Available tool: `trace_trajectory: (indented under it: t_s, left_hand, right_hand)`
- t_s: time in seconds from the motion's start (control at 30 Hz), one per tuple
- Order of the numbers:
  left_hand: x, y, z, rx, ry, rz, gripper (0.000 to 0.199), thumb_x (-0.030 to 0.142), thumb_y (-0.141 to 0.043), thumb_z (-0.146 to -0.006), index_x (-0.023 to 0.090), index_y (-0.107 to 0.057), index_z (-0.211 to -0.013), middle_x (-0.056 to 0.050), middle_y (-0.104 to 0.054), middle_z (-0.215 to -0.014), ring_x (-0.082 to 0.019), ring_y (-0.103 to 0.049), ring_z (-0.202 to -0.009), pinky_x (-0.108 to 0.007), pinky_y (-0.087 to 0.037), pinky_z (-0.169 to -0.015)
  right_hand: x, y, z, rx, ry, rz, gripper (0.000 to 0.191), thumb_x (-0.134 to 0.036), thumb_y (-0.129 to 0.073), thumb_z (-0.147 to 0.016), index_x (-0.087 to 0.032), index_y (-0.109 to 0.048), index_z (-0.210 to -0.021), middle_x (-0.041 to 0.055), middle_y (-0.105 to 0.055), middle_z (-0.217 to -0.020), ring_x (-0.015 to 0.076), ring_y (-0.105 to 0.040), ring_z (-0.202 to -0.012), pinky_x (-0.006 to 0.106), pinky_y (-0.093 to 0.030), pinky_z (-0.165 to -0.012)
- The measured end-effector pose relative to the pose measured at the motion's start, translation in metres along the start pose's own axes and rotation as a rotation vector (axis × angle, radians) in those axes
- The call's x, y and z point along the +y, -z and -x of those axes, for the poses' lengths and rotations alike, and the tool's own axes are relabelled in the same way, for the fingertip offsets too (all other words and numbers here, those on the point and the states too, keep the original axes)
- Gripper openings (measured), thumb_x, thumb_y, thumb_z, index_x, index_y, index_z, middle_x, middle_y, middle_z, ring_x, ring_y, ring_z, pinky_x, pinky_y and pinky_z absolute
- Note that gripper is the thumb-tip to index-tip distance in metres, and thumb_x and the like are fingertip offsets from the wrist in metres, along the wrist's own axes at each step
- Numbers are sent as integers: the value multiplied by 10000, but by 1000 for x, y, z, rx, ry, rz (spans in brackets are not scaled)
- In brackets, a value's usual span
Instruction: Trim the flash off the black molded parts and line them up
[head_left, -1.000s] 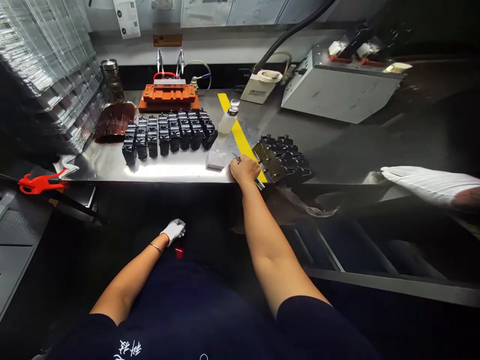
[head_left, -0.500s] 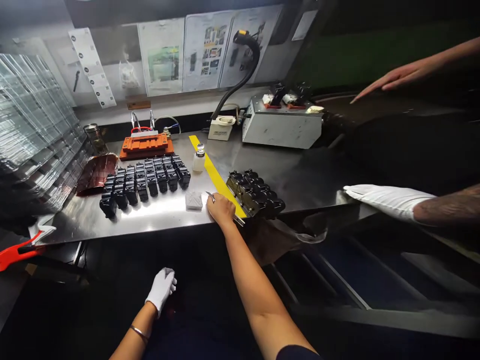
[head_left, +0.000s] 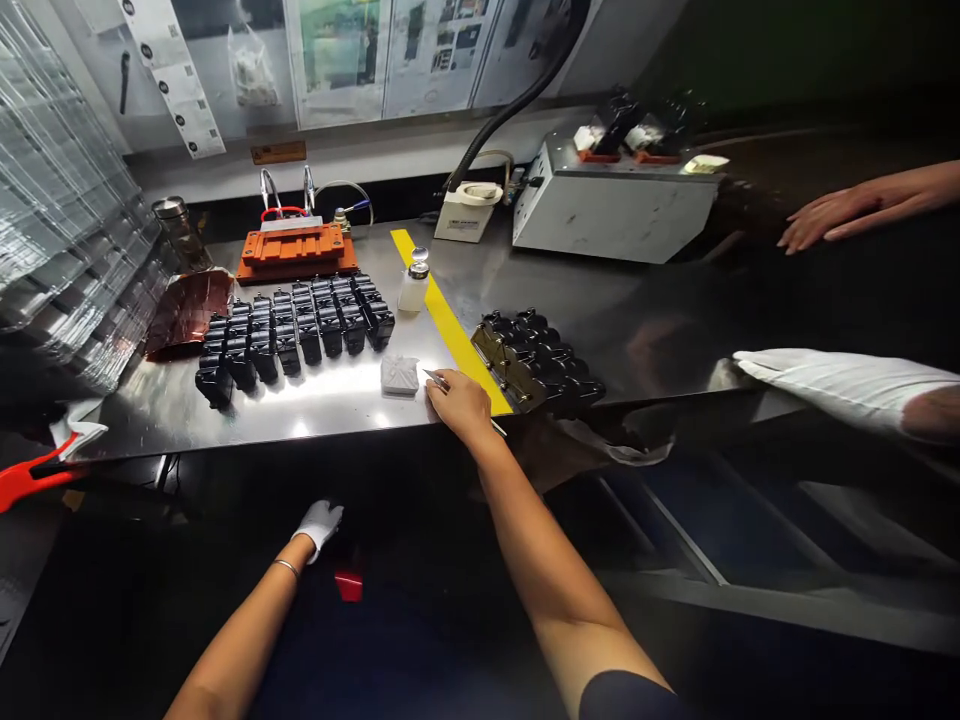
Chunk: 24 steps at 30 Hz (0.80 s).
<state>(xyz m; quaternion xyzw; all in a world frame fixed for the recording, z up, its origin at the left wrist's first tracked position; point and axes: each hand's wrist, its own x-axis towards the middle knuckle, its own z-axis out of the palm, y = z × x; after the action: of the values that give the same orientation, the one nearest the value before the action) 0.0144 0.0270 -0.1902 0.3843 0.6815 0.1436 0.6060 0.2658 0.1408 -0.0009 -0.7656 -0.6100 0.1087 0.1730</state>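
My right hand [head_left: 460,404], bare, rests at the front edge of the steel table, closed round slim metal tweezers [head_left: 435,378]. Their tip points left toward a small grey-white pad [head_left: 400,375] a short way off. My left hand [head_left: 319,527], in a white glove, is held below the table edge; its fingers look curled and the palm is hidden. Left of the pad stand rows of black parts [head_left: 296,325]. To the right of my right hand, past a yellow tape strip [head_left: 457,340], lies another group of black parts [head_left: 536,360]. A pump bottle [head_left: 415,285] stands behind the pad.
An orange fixture [head_left: 296,250] and a grey box [head_left: 619,205] stand at the back. Clear trays [head_left: 60,190] are stacked at left, near a red handle [head_left: 30,480]. At right are another person's bare hand [head_left: 847,210] and a white-gloved hand [head_left: 840,380].
The view has shifted and tilted down. My right hand keeps the tweezers near the pad, and my left hand stays below the table. The other person's bare hand at right now droops, fingers lowered.
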Motion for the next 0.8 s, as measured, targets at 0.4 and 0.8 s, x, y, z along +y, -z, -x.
trace_trajectory:
  t_s: [0.4, 0.8]
  left_hand:
    - [19, -21, 31, -261, 63, 228, 251, 292, -618, -906, 133, -622, -1101, -61, -662, -961, -132, -633, -787, -304, -545, -726]
    - [141, -3, 141, -314, -510, 964, 791, 466, -742, -774, 298, -356, -1444, -130, -495, -1438, -255, -614, -1160, -381, -540, -879]
  right_hand:
    - [75, 49, 12, 475, -277, -216, 424, -338, -633, -785, -177, -681, -1174, 161, -667, -1247, 326, -618, -1172, 420, -454, -1053]
    - [-11, 23, 100, 325, 343, -311, 432, -564, -647, -787, -264, -696, -1093, 96, -744, -1041, 245, -733, -864, 386, -603, -822]
